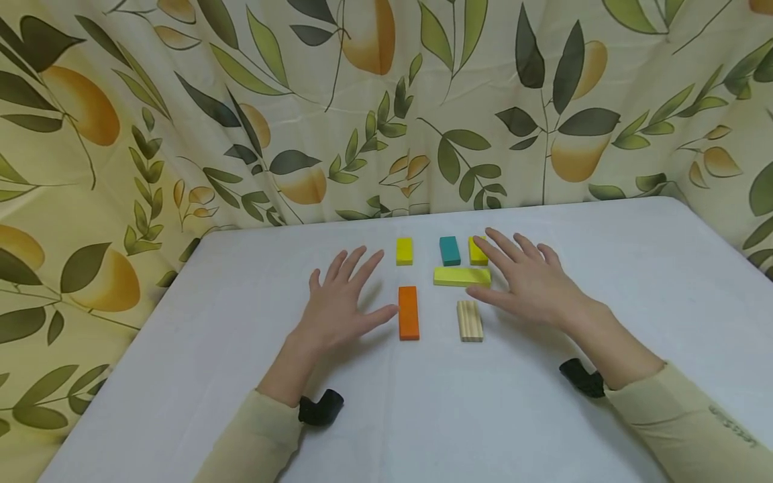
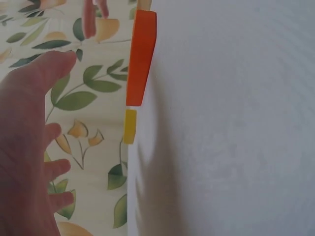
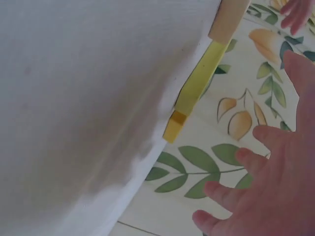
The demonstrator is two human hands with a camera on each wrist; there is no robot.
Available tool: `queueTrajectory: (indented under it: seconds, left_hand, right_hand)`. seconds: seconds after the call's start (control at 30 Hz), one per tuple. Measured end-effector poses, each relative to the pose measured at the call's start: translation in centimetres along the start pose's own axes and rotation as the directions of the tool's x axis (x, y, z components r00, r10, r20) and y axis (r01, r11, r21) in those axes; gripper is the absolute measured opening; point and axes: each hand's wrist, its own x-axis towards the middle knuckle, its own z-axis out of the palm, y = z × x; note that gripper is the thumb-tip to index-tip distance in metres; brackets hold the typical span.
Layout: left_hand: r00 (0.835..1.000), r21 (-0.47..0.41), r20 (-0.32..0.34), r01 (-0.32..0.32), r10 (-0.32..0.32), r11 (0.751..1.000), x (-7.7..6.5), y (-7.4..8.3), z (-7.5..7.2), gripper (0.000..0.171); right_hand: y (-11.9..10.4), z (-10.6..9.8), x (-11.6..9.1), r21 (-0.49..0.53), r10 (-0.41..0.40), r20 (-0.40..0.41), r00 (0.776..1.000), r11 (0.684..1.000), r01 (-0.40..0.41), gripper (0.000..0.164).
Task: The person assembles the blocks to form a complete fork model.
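My left hand point(image 1: 334, 307), fingers spread, hovers over the white table just left of an orange block point(image 1: 408, 313); its thumb tip comes right to the block's edge in the head view. In the left wrist view the orange block point(image 2: 142, 59) stands apart from the thumb. My right hand point(image 1: 534, 283) is also spread and holds nothing. From the head it overlaps a yellow block point(image 1: 477, 252) and the end of a long yellow-green block point(image 1: 455, 276). Below that lies a striped wooden block point(image 1: 470, 320). A teal block point(image 1: 449, 251) and another yellow block point(image 1: 404, 251) lie farther back.
A white cloth point(image 1: 181, 376) covers the table, whose far edge runs behind the blocks. A curtain point(image 1: 386, 121) printed with fruit and leaves hangs close behind and at both sides. Black wrist mounts point(image 1: 322, 408) sit under the cuffs.
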Motion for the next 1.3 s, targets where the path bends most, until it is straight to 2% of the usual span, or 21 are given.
queueTrajectory:
  seconds: [0.2,0.37,0.63,0.87,1.03,1.3]
  left_hand:
    - [0.997,-0.049,-0.001,-0.076,0.076,0.996,0.2,0.1,0.3,0.087]
    - [0.988,-0.099,0.010,-0.149,0.151,0.984,0.4,0.0,0.6,0.085]
    - [0.970,-0.173,0.022,-0.236,0.243,0.956,0.7,-0.3,1.4,0.082]
    - [0.959,-0.230,0.055,-0.260,0.279,0.938,0.8,-0.4,2.0,0.079]
    - [0.945,-0.248,0.068,-0.295,0.320,0.923,0.8,-0.4,2.3,0.076]
    - [0.940,-0.252,0.112,-0.288,0.323,0.924,0.7,-0.4,2.4,0.072]
  right_hand:
    - [-0.4,0.1,0.4,0.054,-0.059,-0.039,0.998,0.997,0.061,0.085]
    - [-0.5,0.2,0.8,0.109,-0.080,-0.045,0.996,0.990,0.085,0.083]
    - [-0.6,0.2,1.3,0.233,-0.035,0.043,0.998,0.972,0.024,0.078]
    - [-0.1,0.4,1.7,0.303,-0.030,0.076,0.997,0.953,0.006,0.069]
    - [0.3,0.7,1.7,0.333,-0.042,0.065,0.997,0.943,0.018,0.059]
    - [1.0,1.2,1.7,0.346,-0.030,0.057,0.998,0.938,0.008,0.047]
